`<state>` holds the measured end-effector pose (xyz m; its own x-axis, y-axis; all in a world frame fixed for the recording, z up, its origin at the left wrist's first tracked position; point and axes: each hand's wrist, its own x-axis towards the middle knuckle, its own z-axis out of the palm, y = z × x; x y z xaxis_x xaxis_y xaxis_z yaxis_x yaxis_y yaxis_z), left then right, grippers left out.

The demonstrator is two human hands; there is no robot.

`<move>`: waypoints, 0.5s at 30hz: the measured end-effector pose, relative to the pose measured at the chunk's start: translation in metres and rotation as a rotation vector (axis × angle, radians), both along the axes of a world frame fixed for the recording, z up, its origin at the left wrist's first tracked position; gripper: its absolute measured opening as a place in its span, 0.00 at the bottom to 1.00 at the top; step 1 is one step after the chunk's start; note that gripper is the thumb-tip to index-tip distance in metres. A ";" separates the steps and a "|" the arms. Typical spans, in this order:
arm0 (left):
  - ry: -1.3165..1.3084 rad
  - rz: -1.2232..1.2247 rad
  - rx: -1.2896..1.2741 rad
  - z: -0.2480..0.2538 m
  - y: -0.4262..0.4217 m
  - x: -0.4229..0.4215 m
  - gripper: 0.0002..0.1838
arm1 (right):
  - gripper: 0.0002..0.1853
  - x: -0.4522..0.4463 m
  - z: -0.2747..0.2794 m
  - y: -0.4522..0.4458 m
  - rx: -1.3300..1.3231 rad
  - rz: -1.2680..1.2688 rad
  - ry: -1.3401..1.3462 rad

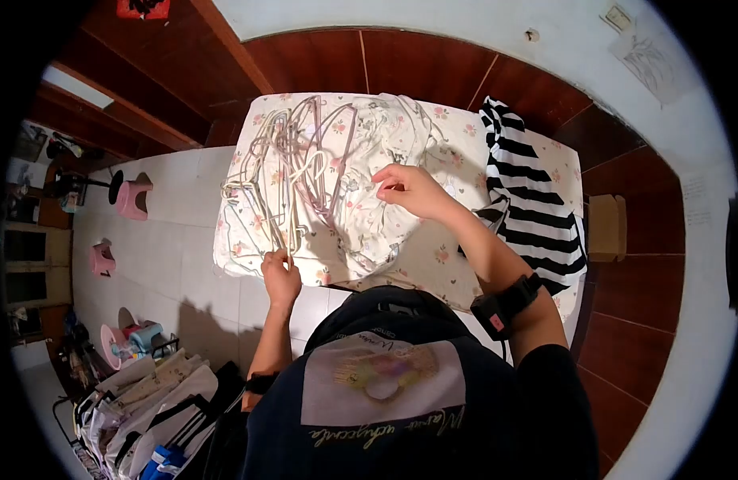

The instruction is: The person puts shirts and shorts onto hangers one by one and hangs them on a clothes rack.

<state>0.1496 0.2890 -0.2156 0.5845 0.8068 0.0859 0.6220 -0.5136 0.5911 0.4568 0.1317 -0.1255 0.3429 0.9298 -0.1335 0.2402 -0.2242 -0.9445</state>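
Dark tee (417,388) nearest. L hand (282,278): grip clamped on pale hanger (290,240), near edge of surface (441,260); hanger pile (293,152) along L edge. R hand (413,192) over crumpled pale cloth (369,228), mid-surface; can't tell if grip's closed. Striped garment (525,188) by R edge.

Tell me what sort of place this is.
Probably a room in someone's home: a heap of clothes hangers lies on a floral cover, a striped black-and-white cloth lies at its right end, and a small pink stool stands on the tiled floor.
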 end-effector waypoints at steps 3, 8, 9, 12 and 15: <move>0.029 0.046 -0.030 0.003 0.008 -0.004 0.05 | 0.15 0.001 -0.013 0.005 0.042 0.003 0.007; 0.155 0.052 0.077 0.005 0.009 -0.008 0.05 | 0.15 -0.003 -0.019 0.007 -0.007 0.031 0.101; 0.143 0.103 0.058 0.010 0.005 -0.004 0.05 | 0.15 -0.005 -0.019 0.007 -0.026 0.047 0.086; 0.134 0.176 0.053 0.010 -0.004 0.003 0.05 | 0.15 -0.015 -0.021 0.006 -0.024 0.089 0.109; 0.155 0.207 -0.112 0.002 -0.001 0.003 0.05 | 0.15 -0.021 -0.020 0.007 -0.011 0.129 0.132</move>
<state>0.1526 0.2878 -0.2136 0.4059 0.9096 -0.0883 0.7943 -0.3034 0.5263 0.4359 0.1382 -0.1451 0.1993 0.9632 -0.1801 0.1422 -0.2103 -0.9672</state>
